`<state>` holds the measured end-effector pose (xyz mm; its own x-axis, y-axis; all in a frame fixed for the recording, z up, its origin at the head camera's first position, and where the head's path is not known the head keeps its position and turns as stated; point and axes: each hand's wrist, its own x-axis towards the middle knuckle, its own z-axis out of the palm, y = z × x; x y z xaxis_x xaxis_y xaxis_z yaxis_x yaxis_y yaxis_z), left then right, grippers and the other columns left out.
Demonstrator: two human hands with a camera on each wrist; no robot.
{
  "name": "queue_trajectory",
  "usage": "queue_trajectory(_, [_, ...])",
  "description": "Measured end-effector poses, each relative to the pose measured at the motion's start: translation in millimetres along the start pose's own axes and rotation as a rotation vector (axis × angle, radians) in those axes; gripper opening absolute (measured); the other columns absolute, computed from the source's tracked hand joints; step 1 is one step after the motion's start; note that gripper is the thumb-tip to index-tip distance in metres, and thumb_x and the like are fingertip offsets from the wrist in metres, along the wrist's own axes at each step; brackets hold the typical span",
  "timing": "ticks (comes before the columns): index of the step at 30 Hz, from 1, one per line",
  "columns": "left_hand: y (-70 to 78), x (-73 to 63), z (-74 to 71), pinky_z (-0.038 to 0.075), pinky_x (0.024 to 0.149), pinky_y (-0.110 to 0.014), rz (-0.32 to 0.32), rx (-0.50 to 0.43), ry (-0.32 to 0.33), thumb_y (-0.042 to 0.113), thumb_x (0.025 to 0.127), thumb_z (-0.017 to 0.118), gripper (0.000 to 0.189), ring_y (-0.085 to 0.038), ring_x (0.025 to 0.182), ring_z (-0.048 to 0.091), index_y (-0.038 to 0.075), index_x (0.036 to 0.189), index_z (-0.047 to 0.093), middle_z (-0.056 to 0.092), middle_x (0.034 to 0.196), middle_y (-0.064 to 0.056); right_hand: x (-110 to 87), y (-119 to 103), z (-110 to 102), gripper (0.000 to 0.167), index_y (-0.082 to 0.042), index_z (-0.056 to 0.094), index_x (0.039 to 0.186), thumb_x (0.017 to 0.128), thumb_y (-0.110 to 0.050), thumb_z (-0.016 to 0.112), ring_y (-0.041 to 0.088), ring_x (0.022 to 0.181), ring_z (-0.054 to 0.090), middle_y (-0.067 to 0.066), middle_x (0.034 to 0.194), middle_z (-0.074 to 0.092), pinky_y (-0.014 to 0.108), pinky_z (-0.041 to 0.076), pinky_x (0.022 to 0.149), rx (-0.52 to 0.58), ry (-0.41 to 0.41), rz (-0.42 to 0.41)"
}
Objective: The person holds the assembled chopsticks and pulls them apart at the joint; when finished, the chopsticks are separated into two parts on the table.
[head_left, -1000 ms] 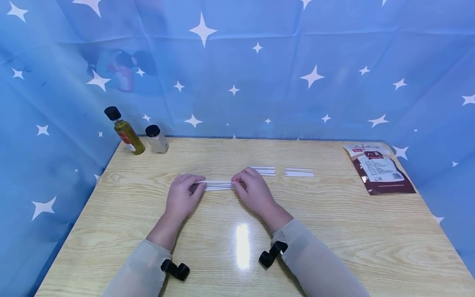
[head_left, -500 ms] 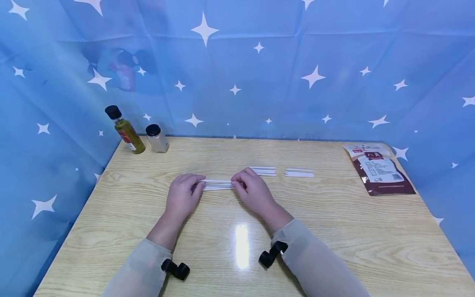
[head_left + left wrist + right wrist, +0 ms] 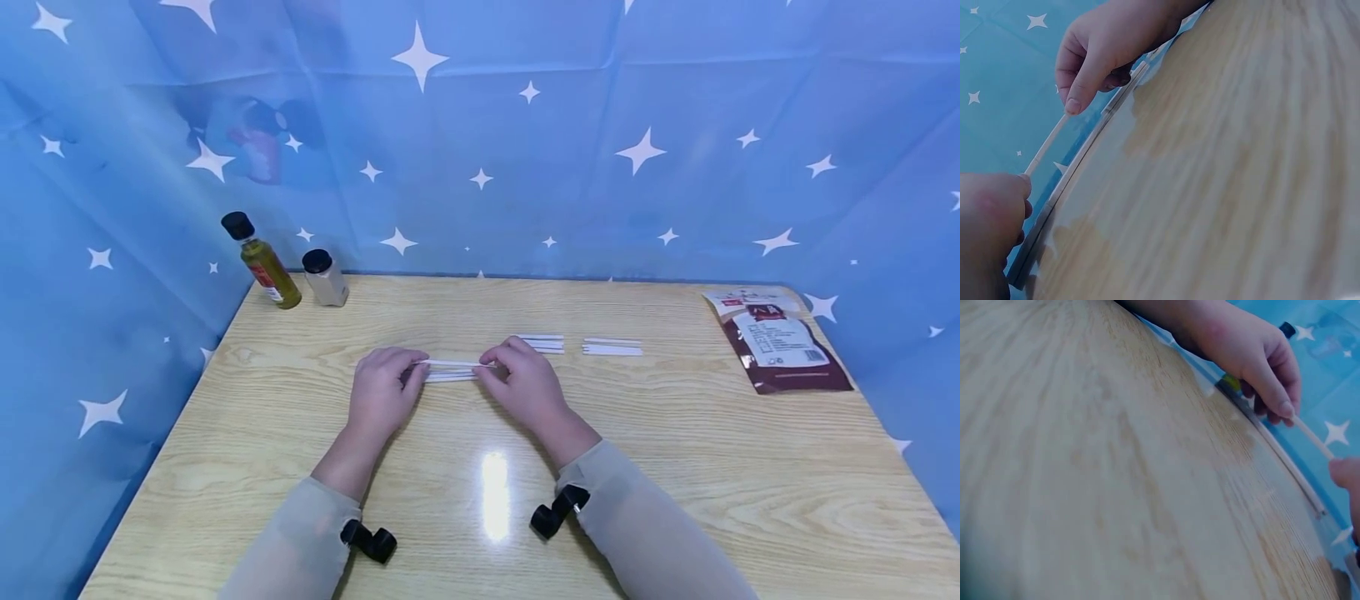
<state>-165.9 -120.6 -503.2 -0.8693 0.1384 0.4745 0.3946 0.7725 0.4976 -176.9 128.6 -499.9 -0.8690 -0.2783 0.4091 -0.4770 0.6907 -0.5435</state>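
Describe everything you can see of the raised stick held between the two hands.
The stick is thin, straight and pale, wood-like or paper-like; I can't tell which. No bend or break shows in its visible stretch. The left hand and right hand pinch it towards opposite ends, side to side, clear of the similar sticks lying below on the table.

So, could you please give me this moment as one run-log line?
left hand: pinches white stick | right hand: pinches same stick | stick position: raised above other sticks on table
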Motion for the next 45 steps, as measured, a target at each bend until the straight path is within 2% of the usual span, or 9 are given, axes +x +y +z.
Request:
queue_trajectory(12, [11.0,6.5,12.0,0.051,0.096,-0.052,-0.002,0.001,-0.010,0.019,0.099,0.078,0.013,-0.029,0.106,0.072,0.010,0.109,0.081,0.079,0.110,-0.007,-3.4,7.2,-5.9,0.014,-0.013,0.080,0.097,0.095,-0.025,0.084,0.014,0.074,0.056,-0.001,0.092,0.066,0.034,0.053,0.070,-0.030,0.111,-0.021])
queue_trajectory(19, [19.5,10.8,24.5,0.051,0.096,-0.050,0.010,0.017,-0.020,0.020,0.099,0.079,0.013,-0.028,0.105,0.072,0.012,0.109,0.082,0.079,0.110,-0.005,-10.3,16.5,-12.3,0.022,-0.014,0.078,0.097,0.090,-0.032,0.089,0.013,0.077,0.058,-0.002,0.097,0.066,0.034,0.054,0.069,0.027,0.128,0.010])
queue_trajectory(24, [28.8,14.1,34.6,0.052,0.094,-0.049,0.043,0.009,-0.028,0.019,0.099,0.078,0.011,-0.027,0.105,0.072,0.013,0.108,0.082,0.080,0.110,-0.004,-15.7,25.6,-20.4,0.022,-0.014,0.078,0.096,0.088,-0.031,0.091,0.013,0.078,0.061,-0.003,0.098,0.067,0.034,0.056,0.070,0.031,0.136,0.037])
queue_trajectory(29, [39.2,19.7,46.5,0.053,0.094,-0.050,0.083,0.006,-0.024,0.021,0.099,0.078,0.011,-0.026,0.104,0.074,0.015,0.107,0.083,0.080,0.108,-0.002,-21.6,36.1,-31.0,0.021,-0.011,0.083,0.098,0.089,-0.029,0.090,0.013,0.074,0.062,0.000,0.093,0.065,0.035,0.057,0.070,-0.014,0.163,0.010])
queue_trajectory(36, [54.2,27.7,65.2,0.054,0.092,-0.047,0.142,-0.005,-0.021,0.024,0.099,0.078,0.011,-0.023,0.098,0.075,0.016,0.104,0.084,0.081,0.103,0.000,-30.4,49.3,-47.9,0.017,-0.009,0.082,0.093,0.087,-0.022,0.092,0.017,0.074,0.065,0.003,0.092,0.065,0.037,0.059,0.070,-0.039,0.209,0.012])
queue_trajectory(45, [73.7,31.9,74.7,0.055,0.092,-0.041,0.207,-0.033,-0.019,0.021,0.097,0.079,0.009,-0.022,0.096,0.072,0.015,0.101,0.084,0.081,0.097,0.000,-39.2,60.1,-68.3,0.020,-0.011,0.075,0.092,0.089,-0.024,0.090,0.015,0.079,0.061,0.000,0.095,0.067,0.036,0.055,0.072,-0.053,0.169,0.044])
